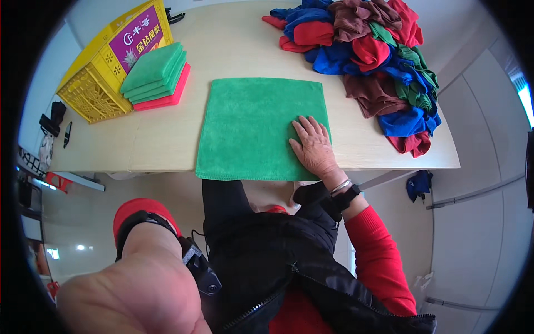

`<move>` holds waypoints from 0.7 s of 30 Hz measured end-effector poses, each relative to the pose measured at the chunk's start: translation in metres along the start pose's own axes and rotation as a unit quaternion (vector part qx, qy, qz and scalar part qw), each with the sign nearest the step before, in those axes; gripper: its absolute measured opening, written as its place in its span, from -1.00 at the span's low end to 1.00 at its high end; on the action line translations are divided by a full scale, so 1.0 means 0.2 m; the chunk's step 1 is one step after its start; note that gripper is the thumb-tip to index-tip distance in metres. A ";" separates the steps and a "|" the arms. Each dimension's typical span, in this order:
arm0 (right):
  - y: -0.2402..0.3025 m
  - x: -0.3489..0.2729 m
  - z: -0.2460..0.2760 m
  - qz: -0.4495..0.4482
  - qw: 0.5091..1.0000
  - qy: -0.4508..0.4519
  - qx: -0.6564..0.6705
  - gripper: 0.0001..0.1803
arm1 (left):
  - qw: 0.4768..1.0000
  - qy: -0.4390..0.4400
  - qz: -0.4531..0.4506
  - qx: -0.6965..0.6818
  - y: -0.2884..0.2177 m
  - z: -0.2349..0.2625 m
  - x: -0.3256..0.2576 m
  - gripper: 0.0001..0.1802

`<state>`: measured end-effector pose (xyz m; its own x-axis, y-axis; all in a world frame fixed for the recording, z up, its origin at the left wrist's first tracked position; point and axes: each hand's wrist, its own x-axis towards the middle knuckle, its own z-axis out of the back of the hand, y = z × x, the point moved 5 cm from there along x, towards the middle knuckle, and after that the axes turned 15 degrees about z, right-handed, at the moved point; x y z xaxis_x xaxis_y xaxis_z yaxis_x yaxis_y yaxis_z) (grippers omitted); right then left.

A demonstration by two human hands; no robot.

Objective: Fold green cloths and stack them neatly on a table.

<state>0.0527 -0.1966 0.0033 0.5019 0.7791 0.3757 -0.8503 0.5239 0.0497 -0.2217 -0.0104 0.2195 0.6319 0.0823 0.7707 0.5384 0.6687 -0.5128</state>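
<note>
A: What lies nearest the camera?

B: The left hand, big and blurred at lower left, up off the table. Its fingers are out of clear view, so I can't tell whether they are spread, curled or gripping something. A black wrist strap with a small black device sits just beyond it, then a red sleeve.

A: And the middle?

B: A black zip-up jacket, hanging open, and the right arm in a red knitted sleeve. A black wristband and a silver bangle circle that wrist.

A: What is the right hand doing?

B: Lying palm down, fingers straight and slightly apart, thumb well out to the side. It grips nothing; it rests near the right edge of a squarish green towel.

A: Where is that towel, exactly?

B: Laid flat at the middle of the table, its near edge reaching slightly past the table's front edge.

A: Farther off?

B: On the left, a stack of folded green towels on pinkish-red cloth, just beside a yellow plastic crate with a purple panel. Across on the right, a crumpled heap of blue, red, brown and green cloths.
</note>
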 end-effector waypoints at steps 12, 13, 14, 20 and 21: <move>0.04 0.02 0.02 0.012 1.000 -0.008 0.012 -0.40 | 0.998 -0.063 0.022 0.022 -0.02 0.09 -0.07 -0.85; 0.05 0.02 0.01 0.018 1.000 -0.008 0.016 -0.40 | 0.997 -0.070 0.021 0.029 -0.03 0.05 -0.06 -0.85; -0.01 -0.03 0.01 0.001 1.000 -0.006 0.003 -0.40 | 0.998 -0.069 0.012 0.010 0.05 -0.03 0.05 -0.84; 0.14 -0.01 0.04 0.002 0.999 -0.003 0.053 -0.36 | 0.947 0.172 0.223 0.151 0.73 -0.57 -0.07 -0.53; 0.20 0.01 0.07 0.008 0.999 -0.004 0.036 -0.35 | 0.944 0.181 0.232 0.153 0.82 -0.62 -0.15 -0.53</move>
<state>0.0166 -0.1796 0.0192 0.4879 0.7840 0.3838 -0.8671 0.4857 0.1102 -0.0839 0.0056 0.0660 0.9384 0.1978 0.2834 0.0066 0.8095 -0.5870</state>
